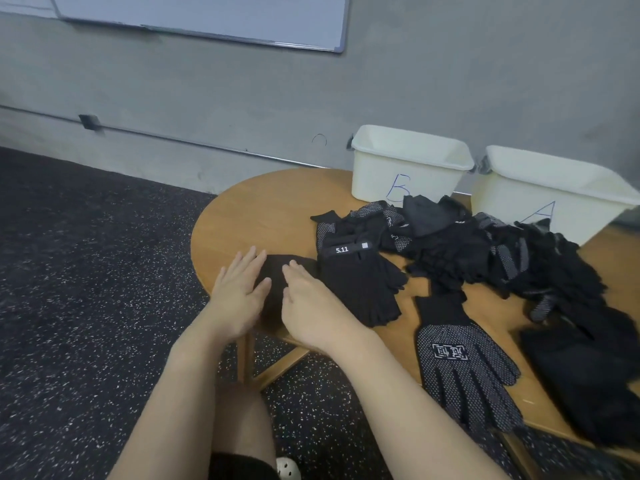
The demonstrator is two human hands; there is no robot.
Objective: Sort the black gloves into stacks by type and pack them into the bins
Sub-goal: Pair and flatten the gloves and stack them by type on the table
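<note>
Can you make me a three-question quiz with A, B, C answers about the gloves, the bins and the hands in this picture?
1. Where does the dotted glove lie?
A. inside a bin
B. flat on the table, near its front edge
C. on the floor

2. How many white bins are there?
A. two
B. three
C. four

3. What are the hands doing?
A. both press flat on a plain glove
B. both lift a bin
C. both hang idle off the table

Answers:
1 B: the dotted glove lies spread on the wood, fingers toward the near edge.
2 A: only bin B and bin A stand at the back.
3 A: the left hand and right hand rest with straight fingers on the plain glove.
</note>
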